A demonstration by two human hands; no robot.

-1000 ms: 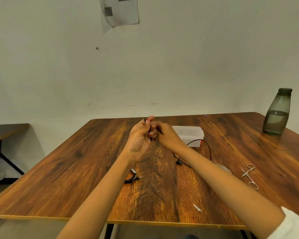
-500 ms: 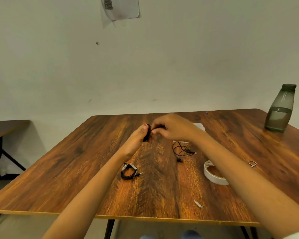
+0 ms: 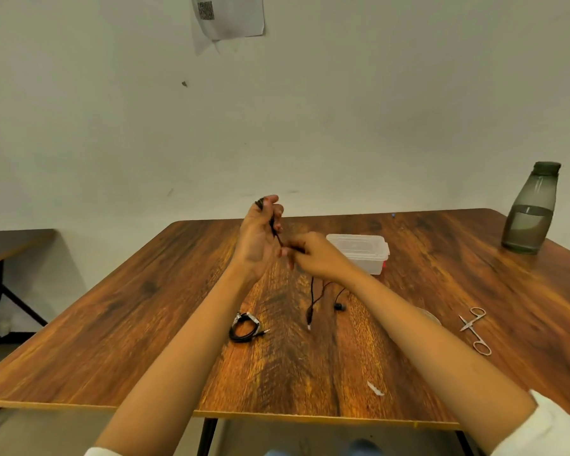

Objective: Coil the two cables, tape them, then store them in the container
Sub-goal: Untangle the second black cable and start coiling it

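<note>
My left hand (image 3: 259, 235) is raised above the table's middle, with loops of a thin black cable (image 3: 314, 301) wound round its fingers. My right hand (image 3: 313, 255) pinches the same cable just below and to the right of it. The loose end of that cable hangs down to the wooden table (image 3: 145, 307), its plugs lying there. A second black cable (image 3: 244, 328), coiled and bound with white tape, lies on the table under my left forearm. The clear plastic container (image 3: 359, 251) with its lid on sits just beyond my right hand.
Small metal scissors (image 3: 475, 325) lie at the right. A white tape roll (image 3: 428, 315) is mostly hidden behind my right forearm. A grey bottle (image 3: 531, 210) stands at the far right corner. A white tape scrap (image 3: 375, 388) lies near the front edge.
My left hand has lifted and turned upright with the cable loops. My right hand has dropped lower, drawing the cable down, and less loose cable lies on the table.
</note>
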